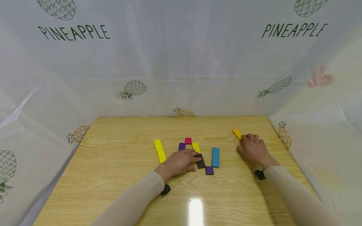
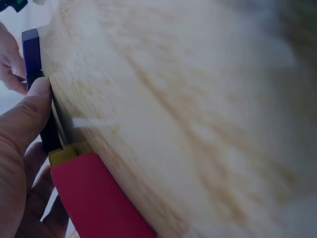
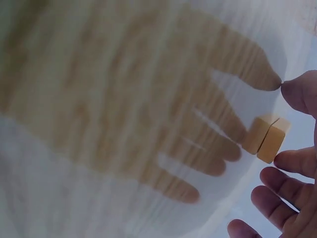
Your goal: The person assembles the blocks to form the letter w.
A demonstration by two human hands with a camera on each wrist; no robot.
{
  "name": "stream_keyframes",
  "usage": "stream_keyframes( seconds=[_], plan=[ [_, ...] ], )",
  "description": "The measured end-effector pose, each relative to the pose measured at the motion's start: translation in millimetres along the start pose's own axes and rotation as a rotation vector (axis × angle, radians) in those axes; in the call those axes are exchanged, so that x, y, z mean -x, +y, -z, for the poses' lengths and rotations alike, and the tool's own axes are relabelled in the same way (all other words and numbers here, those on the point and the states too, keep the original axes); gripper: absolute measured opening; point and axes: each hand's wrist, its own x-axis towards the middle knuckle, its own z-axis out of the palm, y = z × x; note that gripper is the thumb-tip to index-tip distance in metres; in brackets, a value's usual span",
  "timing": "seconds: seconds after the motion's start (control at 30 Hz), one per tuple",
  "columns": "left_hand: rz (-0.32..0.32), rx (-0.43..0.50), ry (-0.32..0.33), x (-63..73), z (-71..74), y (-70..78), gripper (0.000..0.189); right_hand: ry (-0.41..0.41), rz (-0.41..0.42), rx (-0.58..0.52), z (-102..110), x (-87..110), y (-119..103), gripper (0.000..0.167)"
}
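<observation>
In the head view my left hand [image 1: 179,161] lies low over a zigzag row of flat blocks, fingers spread. Its fingers reach across a black block [image 1: 200,161], and the left wrist view has the thumb against that block's side. A yellow block [image 1: 196,147] adjoins the black one. A purple block [image 1: 182,146] is partly hidden by this hand, and a red block [image 1: 188,141] sits beyond it. At the right, my right hand [image 1: 254,149] touches the near end of an orange block [image 1: 237,134] with a fingertip, the thumb [image 3: 301,91] apart from it.
Two bright yellow blocks [image 1: 158,145] stand end to end left of my left hand. A small purple block [image 1: 209,170] and a blue block [image 1: 215,157] continue the row rightward. Pineapple-print cloth [image 1: 181,62] surrounds the wooden table [image 1: 113,175] at back and sides.
</observation>
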Motion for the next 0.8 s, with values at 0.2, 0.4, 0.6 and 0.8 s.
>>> stream_keyframes(
  seconds=[0.2,0.4,0.6,0.8],
  plan=[
    [0.001,0.003,-0.001,0.1,-0.8,-0.3,0.053,0.001,0.022,0.039,-2,4.6,-4,0.052],
    [-0.003,0.003,-0.001,0.1,-0.7,-0.6,0.053,0.075,0.106,0.092,-4,12.1,-14,0.04],
    [0.004,0.005,-0.009,0.4,0.3,-0.2,0.053,0.134,0.165,0.088,-4,13.2,-17,0.038],
    [0.014,0.015,-0.014,0.9,1.3,1.0,0.053,0.13,0.14,0.043,-2,-0.2,-5,0.054]
  ],
)
